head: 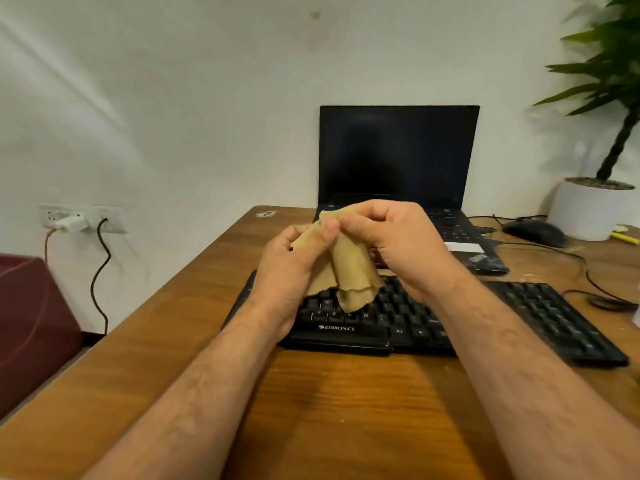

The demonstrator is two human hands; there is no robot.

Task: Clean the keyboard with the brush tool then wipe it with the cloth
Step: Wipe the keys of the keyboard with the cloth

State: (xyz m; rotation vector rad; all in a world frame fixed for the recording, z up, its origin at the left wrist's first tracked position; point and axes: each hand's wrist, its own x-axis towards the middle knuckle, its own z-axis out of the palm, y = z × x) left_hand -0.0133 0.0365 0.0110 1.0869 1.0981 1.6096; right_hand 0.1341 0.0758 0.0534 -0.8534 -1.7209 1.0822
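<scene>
— Where is the cloth (pixel 349 268) sitting?

— It is hanging in the air above the keyboard (pixel 408 317), bunched between both hands. The left hand (pixel 294 265) is pinching its upper edge with the thumb curled over it, and the right hand (pixel 398 244) is gripping the top with its fingers folded round it. The lower frayed end is dangling just over the keys.

— Is anything getting hidden?

— Yes. The hands and cloth are covering the middle of the keyboard, and the left wrist is hiding its left end. The front of the laptop (pixel 398 157) is also lying partly behind the right hand. The plant (pixel 609 81) is being cut off by the right edge and is looking blurred. The small thing near the table's (pixel 329 410) far left corner is too small to make out.

— How many of each are showing?

— One cloth, two hands, one keyboard, one laptop with a dark screen, one mouse (pixel 535 232) with its cable running across the table, one white pot (pixel 588 209), and one wall socket (pixel 83 220) with a white plug and a black cable hanging from it. A dark red seat (pixel 31 323) is standing at the left.
</scene>
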